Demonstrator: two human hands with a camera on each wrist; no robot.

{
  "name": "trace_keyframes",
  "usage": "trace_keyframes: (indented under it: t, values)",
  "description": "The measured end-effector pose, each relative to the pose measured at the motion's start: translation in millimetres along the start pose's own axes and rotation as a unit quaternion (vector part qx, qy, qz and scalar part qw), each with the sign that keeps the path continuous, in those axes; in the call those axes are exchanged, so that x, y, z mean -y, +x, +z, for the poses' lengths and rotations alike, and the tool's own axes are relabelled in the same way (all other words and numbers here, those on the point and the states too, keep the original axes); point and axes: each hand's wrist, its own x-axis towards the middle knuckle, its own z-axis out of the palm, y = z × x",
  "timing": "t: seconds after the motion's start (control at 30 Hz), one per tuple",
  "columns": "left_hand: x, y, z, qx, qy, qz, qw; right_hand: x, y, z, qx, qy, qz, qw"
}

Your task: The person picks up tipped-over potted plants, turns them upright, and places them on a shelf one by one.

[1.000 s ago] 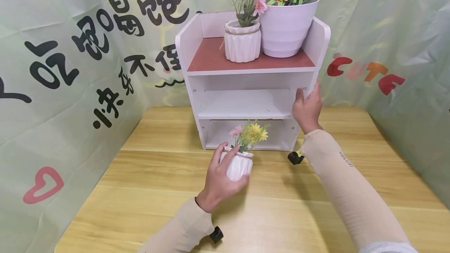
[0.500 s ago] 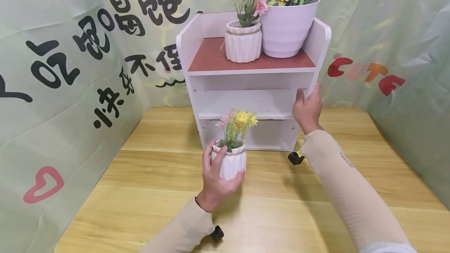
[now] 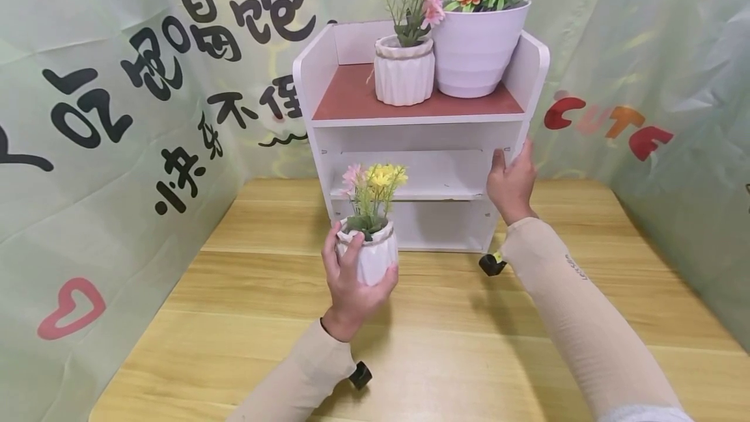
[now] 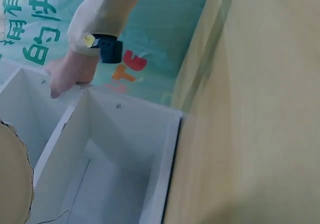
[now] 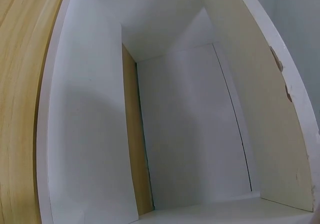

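left hand [image 3: 351, 279] fingers curl round the pot [image 3: 368, 254]; right hand [image 3: 512, 181] fingers wrap the shelf [image 3: 328, 83] right edge.

wooden worktop [image 3: 469, 344] carries a white shelf [image 3: 328, 77]; two flower pots [image 3: 404, 70] up top, above the fingers

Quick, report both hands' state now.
Left hand: grips the small white flower pot.
Right hand: grips the white shelf unit side panel.
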Motion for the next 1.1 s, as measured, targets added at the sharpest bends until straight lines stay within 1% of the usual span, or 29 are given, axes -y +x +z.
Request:
trace_keyframes:
  t: [0.17,0.27,0.43,0.6,0.87,0.97,1.1]
  values:
    - [6.9,8.5,-0.9,-0.006,0.016,0.031,0.9994,0.3,-0.9,-0.3,-0.001,-0.002,0.001,1.0]
    - [11.6,13.1,-1.4,-0.015,0.026,0.048,0.9984,0.7,-1.3,-0.4,0.0,-0.001,0.001,1.0]
    - [16.5,21.3,-2.4,-0.031,0.041,0.061,0.9968,1.5,-1.9,0.0,0.005,-0.001,0.001,1.0]
    - [19.1,31.8,-1.6,-0.037,0.057,0.077,0.9947,1.1,-1.1,1.0,0.004,-0.003,0.001,1.0]
    - [21.5,47.7,0.5,-0.056,0.096,0.103,0.9884,1.4,-1.5,0.5,0.006,-0.001,0.0,1.0]
    - [22.3,52.9,1.5,-0.059,0.095,0.109,0.9878,1.3,-1.6,0.0,0.003,-0.002,-0.004,1.0]
    - [23.2,61.3,4.1,-0.059,0.075,0.103,0.99,1.5,-1.5,-1.1,0.004,-0.004,-0.005,1.0]
